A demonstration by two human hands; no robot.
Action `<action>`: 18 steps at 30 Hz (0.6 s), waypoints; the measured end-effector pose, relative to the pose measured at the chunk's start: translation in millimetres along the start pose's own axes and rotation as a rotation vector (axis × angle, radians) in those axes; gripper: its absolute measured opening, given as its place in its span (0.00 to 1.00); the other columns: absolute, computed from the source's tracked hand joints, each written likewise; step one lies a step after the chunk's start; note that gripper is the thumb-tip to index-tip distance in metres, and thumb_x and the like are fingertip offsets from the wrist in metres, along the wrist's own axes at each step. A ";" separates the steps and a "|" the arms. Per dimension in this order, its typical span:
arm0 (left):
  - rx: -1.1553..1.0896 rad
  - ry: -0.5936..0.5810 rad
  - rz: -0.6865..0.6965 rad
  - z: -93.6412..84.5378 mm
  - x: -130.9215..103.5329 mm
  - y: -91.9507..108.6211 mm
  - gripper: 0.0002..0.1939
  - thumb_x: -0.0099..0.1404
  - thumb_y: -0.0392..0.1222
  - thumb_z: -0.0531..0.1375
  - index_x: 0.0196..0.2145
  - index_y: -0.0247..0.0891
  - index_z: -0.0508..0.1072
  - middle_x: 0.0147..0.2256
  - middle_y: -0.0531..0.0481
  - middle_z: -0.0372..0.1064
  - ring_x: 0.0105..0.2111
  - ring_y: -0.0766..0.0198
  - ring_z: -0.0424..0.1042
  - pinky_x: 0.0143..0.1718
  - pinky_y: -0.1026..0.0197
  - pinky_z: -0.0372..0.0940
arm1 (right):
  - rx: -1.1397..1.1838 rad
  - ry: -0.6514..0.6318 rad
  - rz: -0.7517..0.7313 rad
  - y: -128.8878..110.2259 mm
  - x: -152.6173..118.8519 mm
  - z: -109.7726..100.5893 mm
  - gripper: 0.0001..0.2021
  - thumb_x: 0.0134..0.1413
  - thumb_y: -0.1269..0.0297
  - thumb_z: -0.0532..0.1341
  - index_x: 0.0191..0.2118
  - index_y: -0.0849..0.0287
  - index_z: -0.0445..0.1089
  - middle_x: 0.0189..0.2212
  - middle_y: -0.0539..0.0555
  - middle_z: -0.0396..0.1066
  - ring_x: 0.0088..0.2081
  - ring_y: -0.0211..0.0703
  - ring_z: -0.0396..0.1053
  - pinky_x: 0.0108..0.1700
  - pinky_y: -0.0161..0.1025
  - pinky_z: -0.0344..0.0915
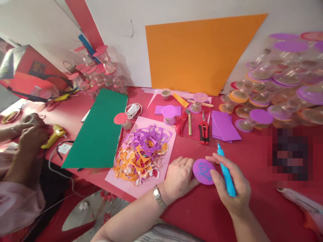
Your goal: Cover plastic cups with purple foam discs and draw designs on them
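Observation:
A round purple disc (202, 172) with blue curving lines drawn on it sits between my two hands. My left hand (180, 176), a metal watch on its wrist, is curled at the disc's left edge; its fingertips are hidden. My right hand (233, 186) grips a light blue marker (227, 174), which points up and away from the disc. The thumb and a finger of this hand also touch the disc's right edge. Whatever lies under the disc cannot be seen. Left of my hands, a pile of purple, orange and white cut scraps (143, 151) covers a pink sheet (166, 137).
Red-handled pliers (204, 131), purple cards (224, 126) and a green sheet (98, 134) lie on the red table. Stacked hourglass-shaped pieces (280, 80) crowd the right; others (101, 70) stand back left. A co-worker's hands (32, 131) are at far left beside a yellow glue gun (54, 136).

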State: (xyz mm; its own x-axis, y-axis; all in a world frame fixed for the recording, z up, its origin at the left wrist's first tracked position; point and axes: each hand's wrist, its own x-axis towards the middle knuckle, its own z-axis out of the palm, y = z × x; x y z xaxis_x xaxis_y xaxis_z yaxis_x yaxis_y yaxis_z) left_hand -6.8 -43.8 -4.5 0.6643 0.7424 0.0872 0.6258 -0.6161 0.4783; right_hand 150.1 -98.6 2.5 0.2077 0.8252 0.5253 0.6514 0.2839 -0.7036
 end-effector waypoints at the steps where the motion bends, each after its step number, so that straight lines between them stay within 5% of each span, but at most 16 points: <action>1: 0.008 0.001 0.002 -0.2 0.0 -0.2 0.13 0.62 0.49 0.64 0.35 0.38 0.66 0.30 0.48 0.71 0.31 0.56 0.72 0.33 0.57 0.65 | 0.006 -0.018 -0.008 -0.3 0.3 -0.5 0.19 0.61 0.63 0.59 0.57 0.54 0.64 0.41 0.57 0.77 0.42 0.48 0.76 0.43 0.45 0.75; 8: 0.021 0.018 0.004 2.9 0.7 -3.0 0.11 0.64 0.49 0.60 0.34 0.38 0.66 0.30 0.48 0.70 0.31 0.55 0.72 0.33 0.56 0.66 | -0.019 -0.115 -0.180 -3.9 7.2 2.3 0.25 0.61 0.50 0.58 0.59 0.56 0.62 0.44 0.60 0.74 0.45 0.51 0.71 0.44 0.47 0.73; 18: -0.057 0.098 0.053 3.3 -0.3 -2.9 0.11 0.61 0.43 0.59 0.40 0.37 0.67 0.31 0.47 0.72 0.32 0.56 0.72 0.35 0.56 0.67 | -0.041 -0.120 -0.223 -6.7 9.4 2.8 0.24 0.59 0.64 0.62 0.60 0.56 0.60 0.44 0.59 0.73 0.44 0.48 0.70 0.45 0.46 0.73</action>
State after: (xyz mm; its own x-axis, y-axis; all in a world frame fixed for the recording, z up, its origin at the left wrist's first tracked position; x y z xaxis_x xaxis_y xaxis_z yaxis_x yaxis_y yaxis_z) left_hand -7.5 -43.2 -8.8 0.6512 0.7328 0.1973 0.5643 -0.6414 0.5198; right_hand 145.6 -91.4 10.8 -0.0309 0.7972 0.6029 0.7012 0.4472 -0.5553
